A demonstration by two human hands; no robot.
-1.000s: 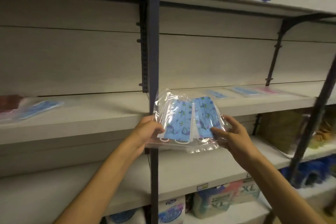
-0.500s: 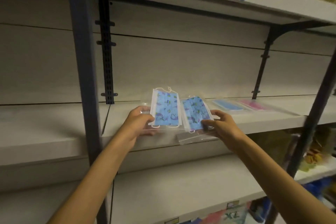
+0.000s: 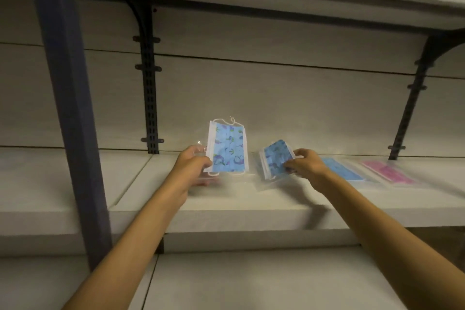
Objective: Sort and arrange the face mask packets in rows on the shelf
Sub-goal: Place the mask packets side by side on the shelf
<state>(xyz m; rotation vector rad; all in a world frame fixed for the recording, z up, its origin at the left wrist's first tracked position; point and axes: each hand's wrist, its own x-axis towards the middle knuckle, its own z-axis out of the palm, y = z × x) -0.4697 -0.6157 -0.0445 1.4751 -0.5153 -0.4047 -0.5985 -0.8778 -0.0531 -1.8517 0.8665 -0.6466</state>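
Two clear plastic packets of blue patterned masks, held together a second ago, are now split mid-frame: one (image 3: 227,150) is gripped by the left hand (image 3: 192,167), the other (image 3: 275,161) is pinched by the right hand (image 3: 305,165) and lowered onto the white shelf (image 3: 251,211), so the row's getting extended.

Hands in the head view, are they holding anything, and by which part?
Yes. The left hand pinches one patterned blue mask packet at its left edge; the right hand grips a second packet at its right edge.
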